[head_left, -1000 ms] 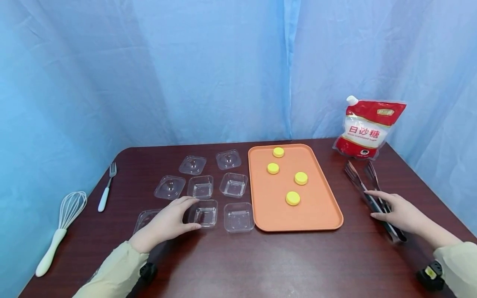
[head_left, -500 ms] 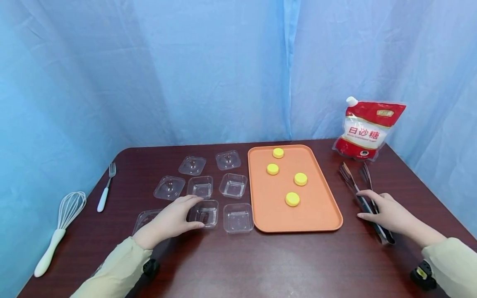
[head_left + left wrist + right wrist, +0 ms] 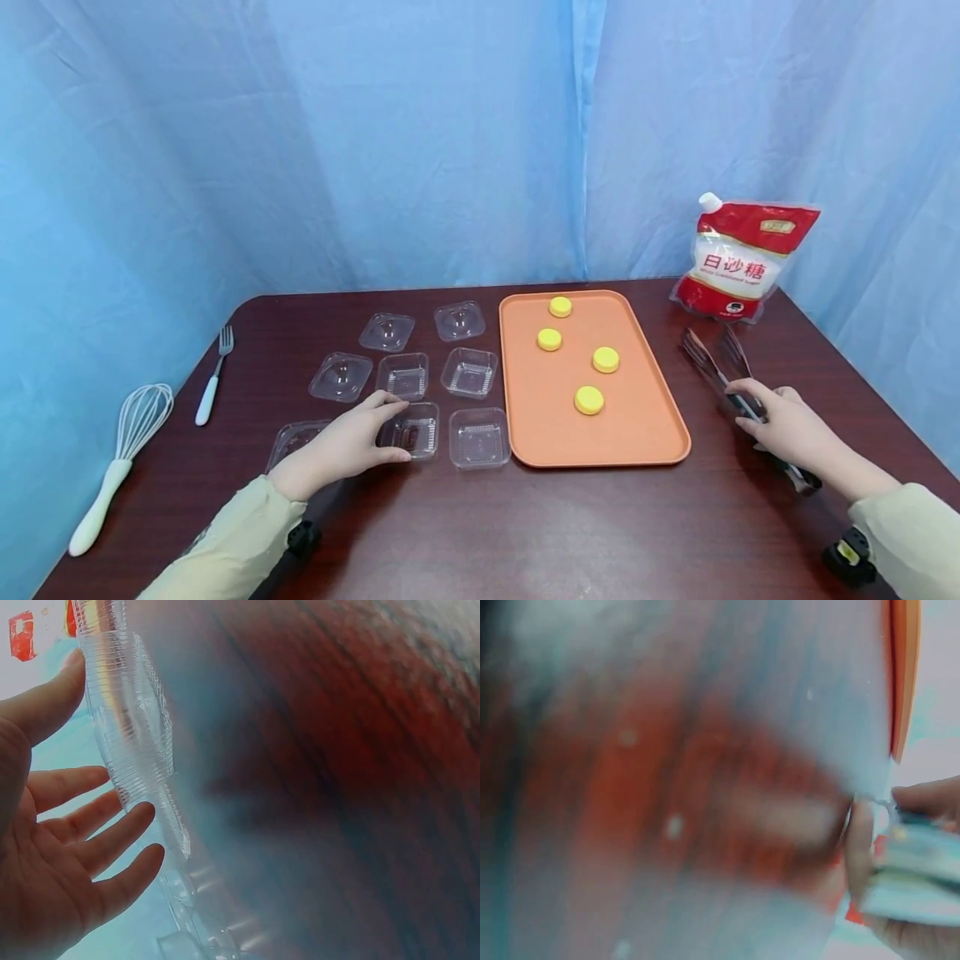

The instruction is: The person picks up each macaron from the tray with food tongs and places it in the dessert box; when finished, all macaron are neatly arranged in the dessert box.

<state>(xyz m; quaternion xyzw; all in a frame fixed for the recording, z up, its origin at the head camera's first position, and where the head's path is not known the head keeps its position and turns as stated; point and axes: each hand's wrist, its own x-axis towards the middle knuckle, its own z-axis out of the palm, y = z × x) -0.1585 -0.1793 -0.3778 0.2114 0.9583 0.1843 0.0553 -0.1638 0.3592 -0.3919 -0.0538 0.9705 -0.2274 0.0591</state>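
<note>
My left hand [image 3: 341, 442] is at the left side of a clear square plastic container [image 3: 423, 432]. Its thumb and a fingertip lie by the container's near and far edges, and in the left wrist view the fingers [image 3: 124, 832] are spread and relaxed. On the right, my right hand [image 3: 791, 429] grips a pair of metal tongs [image 3: 712, 362] around the middle, their two ends pointing away from me and spread apart. The palm hides part of the tongs. An orange tray [image 3: 630, 433] between the hands carries several yellow round pieces [image 3: 588, 400].
More clear containers [image 3: 480, 439] and domed clear lids [image 3: 342, 379] lie around the left hand. A whisk [image 3: 123, 462] and a fork [image 3: 213, 383] lie at the table's left. A red-and-white sugar pouch [image 3: 742, 262] stands at the back right, before a blue curtain.
My right hand has moved left with the tongs, and its fingers have curled further round them. The tongs' rear end has swung back right. My left hand has shifted slightly right.
</note>
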